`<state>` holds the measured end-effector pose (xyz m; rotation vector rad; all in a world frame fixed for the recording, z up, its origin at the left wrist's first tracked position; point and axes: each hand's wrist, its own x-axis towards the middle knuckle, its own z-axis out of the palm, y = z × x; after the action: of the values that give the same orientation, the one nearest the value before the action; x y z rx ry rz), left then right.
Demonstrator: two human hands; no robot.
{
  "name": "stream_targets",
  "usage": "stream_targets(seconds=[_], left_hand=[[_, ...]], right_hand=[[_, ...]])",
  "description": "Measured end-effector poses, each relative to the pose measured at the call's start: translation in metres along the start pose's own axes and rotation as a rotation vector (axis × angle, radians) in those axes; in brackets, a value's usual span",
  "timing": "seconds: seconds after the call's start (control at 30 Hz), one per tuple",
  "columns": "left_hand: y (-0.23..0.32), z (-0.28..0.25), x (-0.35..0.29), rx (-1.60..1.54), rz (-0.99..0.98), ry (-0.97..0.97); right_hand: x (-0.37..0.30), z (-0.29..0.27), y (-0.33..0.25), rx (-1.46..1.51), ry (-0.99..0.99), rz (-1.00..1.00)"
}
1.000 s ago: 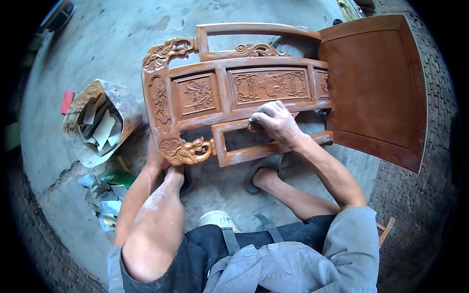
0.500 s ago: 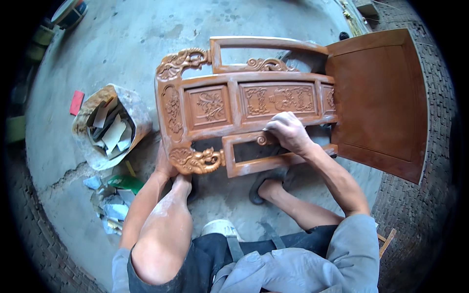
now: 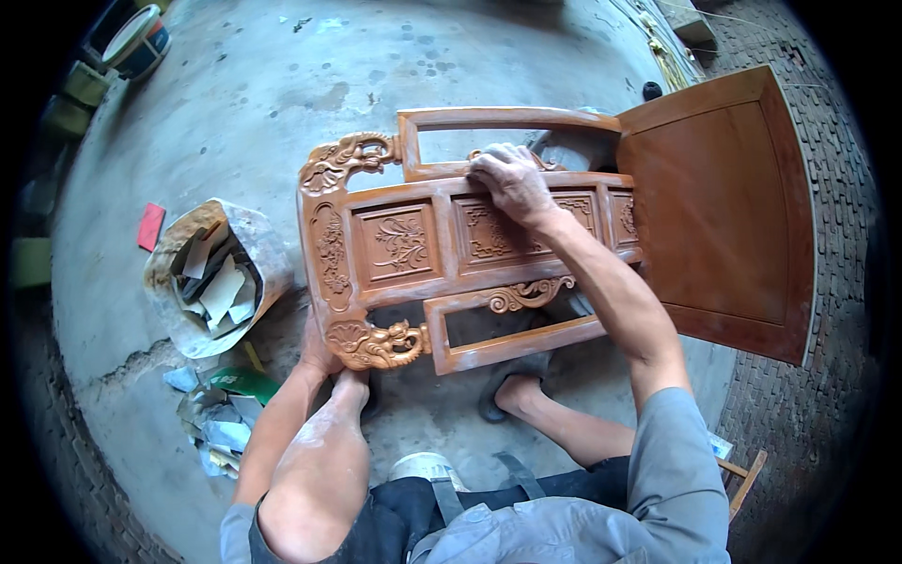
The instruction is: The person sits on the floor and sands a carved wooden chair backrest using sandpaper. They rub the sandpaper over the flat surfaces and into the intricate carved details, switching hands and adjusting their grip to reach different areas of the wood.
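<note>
A carved wooden chair (image 3: 446,282) lies tipped in front of my knees, its carved back facing up and its broad seat (image 3: 719,207) to the right. My right hand (image 3: 512,183) is closed, fingers bent down at the far edge of the middle panel, beside the scroll carving of the far frame. Whatever its fingers pinch is hidden under them. My left hand (image 3: 319,343) grips the near corner of the chair's top rail, by the gilded-looking carved end (image 3: 381,345). Its fingertips are hidden behind the wood. Pale dust streaks the frame and my right fingers.
Left of the chair stands an open sack (image 3: 272,249) of scraps and offcuts. A red block (image 3: 150,226) lies beyond it, and crumpled packaging (image 3: 221,423) nearer me. A paint bucket (image 3: 138,42) is at the far left. Behind my right elbow is a small wooden frame (image 3: 747,484).
My right hand has moved from the near frame's scroll carving across to the far side of the middle panel. The chair appears slightly lower in view; my left hand stays at its corner.
</note>
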<state>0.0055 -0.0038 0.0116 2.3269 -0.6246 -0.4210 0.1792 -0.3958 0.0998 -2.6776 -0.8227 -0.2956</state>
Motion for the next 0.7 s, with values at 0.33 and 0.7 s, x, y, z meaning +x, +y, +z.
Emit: stream_targets(seconds=[0.33, 0.7], left_hand=[[0.013, -0.009, 0.002, -0.014, 0.002, 0.091], [-0.008, 0.009, -0.003, 0.089, 0.089, 0.152]], right_hand=[[0.008, -0.001, -0.005, 0.017, 0.001, -0.049], [0.024, 0.017, -0.045, 0.076, 0.024, -0.051]])
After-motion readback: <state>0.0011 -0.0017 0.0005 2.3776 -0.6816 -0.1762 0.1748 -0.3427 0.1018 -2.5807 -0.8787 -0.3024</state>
